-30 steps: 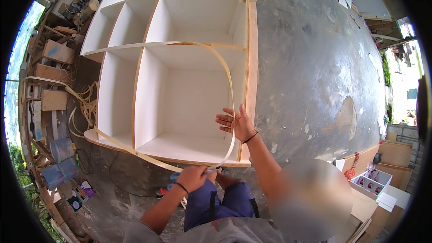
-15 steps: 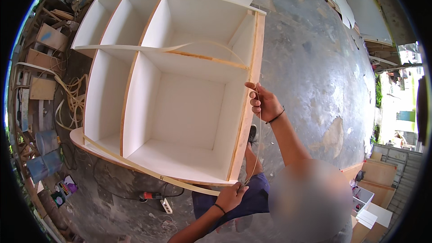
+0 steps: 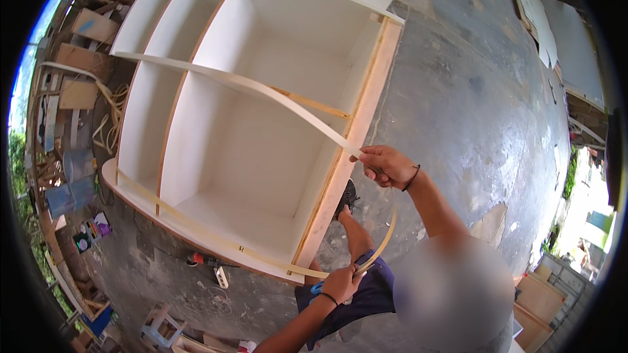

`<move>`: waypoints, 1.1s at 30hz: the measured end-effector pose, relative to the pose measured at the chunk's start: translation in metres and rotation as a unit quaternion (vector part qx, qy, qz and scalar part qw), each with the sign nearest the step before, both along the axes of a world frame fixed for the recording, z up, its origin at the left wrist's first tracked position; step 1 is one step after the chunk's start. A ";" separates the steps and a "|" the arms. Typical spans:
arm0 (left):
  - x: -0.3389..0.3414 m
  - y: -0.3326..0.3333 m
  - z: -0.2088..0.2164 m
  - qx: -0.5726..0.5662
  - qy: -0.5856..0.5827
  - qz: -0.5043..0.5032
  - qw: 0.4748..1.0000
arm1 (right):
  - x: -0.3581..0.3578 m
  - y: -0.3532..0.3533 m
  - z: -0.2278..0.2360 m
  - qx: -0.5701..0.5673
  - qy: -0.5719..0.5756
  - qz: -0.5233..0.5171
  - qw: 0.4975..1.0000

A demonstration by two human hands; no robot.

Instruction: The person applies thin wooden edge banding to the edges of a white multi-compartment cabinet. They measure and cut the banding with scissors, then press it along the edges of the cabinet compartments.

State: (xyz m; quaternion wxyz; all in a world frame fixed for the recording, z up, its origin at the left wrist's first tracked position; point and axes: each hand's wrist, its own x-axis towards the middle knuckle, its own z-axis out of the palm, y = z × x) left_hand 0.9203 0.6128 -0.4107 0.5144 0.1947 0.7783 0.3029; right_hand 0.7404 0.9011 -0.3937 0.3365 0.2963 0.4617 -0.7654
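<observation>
A large white cabinet with open compartments and bare wooden front edges fills the left and middle. A long, thin, pale edging strip runs across its front from the far left divider end to my right hand, whose fingers are closed around it. From there the strip loops down to my left hand, a fist on it at the cabinet's near corner. Another length stretches from the left hand along the cabinet's near edge. Beside my left fingers shows a small blue thing; its kind I cannot make out.
A red and black power tool and a white power strip lie on the concrete floor nearby. Coiled strips and wood pieces crowd the left side. Large sheets lean at the far right.
My right hand has come nearer, drawing the strip straighter across the cabinet front. It was loosely bowed before. The left hand stays by the corner; the view has turned slightly.
</observation>
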 end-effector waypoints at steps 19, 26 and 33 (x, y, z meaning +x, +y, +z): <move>-0.198 -0.031 -0.038 0.084 -0.040 0.603 0.792 | -0.025 0.065 -0.084 0.333 0.078 0.118 0.932; -0.339 0.065 -0.115 0.113 -0.015 0.719 0.685 | -0.034 0.085 -0.108 0.347 0.124 0.155 0.917; -0.386 0.152 -0.140 0.071 0.038 0.745 0.662 | -0.043 0.088 -0.124 0.353 0.130 0.155 0.913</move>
